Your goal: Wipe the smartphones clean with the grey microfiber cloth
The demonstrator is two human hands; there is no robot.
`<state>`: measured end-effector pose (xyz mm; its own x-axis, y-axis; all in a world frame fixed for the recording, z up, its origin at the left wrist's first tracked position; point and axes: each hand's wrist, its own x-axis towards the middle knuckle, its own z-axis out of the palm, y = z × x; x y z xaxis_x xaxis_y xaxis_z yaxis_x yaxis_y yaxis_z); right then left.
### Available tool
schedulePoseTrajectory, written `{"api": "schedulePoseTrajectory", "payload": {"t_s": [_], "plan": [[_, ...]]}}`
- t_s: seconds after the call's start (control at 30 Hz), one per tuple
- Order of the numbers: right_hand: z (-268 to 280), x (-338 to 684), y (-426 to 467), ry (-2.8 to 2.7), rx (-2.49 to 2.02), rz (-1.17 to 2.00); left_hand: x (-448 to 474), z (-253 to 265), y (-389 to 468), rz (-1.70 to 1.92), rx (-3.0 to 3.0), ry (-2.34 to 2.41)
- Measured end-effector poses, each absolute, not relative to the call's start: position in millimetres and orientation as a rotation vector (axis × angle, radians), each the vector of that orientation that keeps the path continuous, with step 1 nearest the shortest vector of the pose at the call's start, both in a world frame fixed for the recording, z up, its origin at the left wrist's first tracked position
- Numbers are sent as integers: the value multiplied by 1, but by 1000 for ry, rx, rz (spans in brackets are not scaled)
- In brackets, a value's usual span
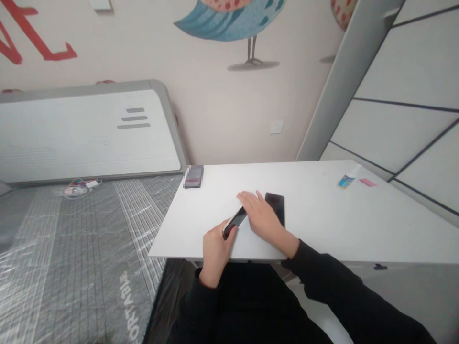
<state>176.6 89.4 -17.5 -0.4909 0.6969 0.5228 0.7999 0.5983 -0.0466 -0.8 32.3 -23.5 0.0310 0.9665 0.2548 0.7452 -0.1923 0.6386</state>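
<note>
My left hand point(217, 243) grips the near end of a dark smartphone point(234, 221) with a shiny metal edge, held tilted just over the front of the white table. Across the phone's far end lies my right hand point(260, 215), its fingers stretched out and covering that end. Whether anything thin sits beneath those fingers is hidden. Flat on the tabletop, partly covered by my right hand and wrist, rests a second black phone-like slab point(278, 206).
The white table point(322, 220) stands against the wall. A blurred-out dark rectangular item point(193, 177) lies at its back left corner. Toward the back right are a small bottle with a blue label point(346, 181) and a pink slip point(367, 182). Plastic-wrapped items point(81, 188) lie on the floor.
</note>
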Motion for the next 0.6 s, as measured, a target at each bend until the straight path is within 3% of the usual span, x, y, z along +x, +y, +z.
{"api": "schedulePoseTrajectory", "payload": {"t_s": [0.2, 0.4, 0.6], "plan": [[-19, 171, 88, -2265, -1236, -310, 2, -21, 31, 958, 1980, 1755], [-27, 112, 26, -2365, -900, -278, 0, -30, 38, 853, 1998, 1815], [-19, 166, 84, -2334, -1083, -287, -1, -23, 34, 911, 1996, 1771]]}}
